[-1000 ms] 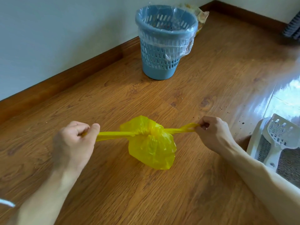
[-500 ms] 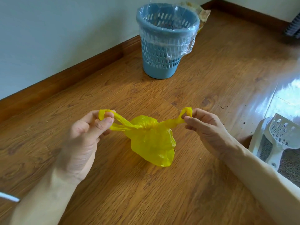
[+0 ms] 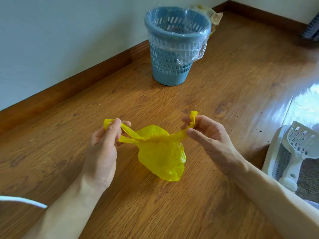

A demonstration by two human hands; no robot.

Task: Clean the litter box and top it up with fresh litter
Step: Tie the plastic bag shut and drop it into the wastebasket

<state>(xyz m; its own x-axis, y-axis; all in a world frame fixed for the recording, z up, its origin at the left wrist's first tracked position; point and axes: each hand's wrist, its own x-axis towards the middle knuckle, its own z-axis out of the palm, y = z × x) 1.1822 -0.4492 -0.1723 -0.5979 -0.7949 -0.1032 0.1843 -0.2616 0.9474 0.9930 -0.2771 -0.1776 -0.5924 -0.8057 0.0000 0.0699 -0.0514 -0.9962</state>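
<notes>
Above the floor [image 3: 120, 83] | hands: left hand [image 3: 101, 149], right hand [image 3: 208, 137] each pinch a yellow bag [image 3: 160, 152] handle (bin [image 3: 176, 49] well apart)

no readable txt, labels, brands or nos. anywhere in view, nothing legible on any obj

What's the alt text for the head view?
Both hands, left and right, pinch the handles of a yellow bag above a wood floor. A lined blue bin stands behind; a white scoop lies at right.
</notes>
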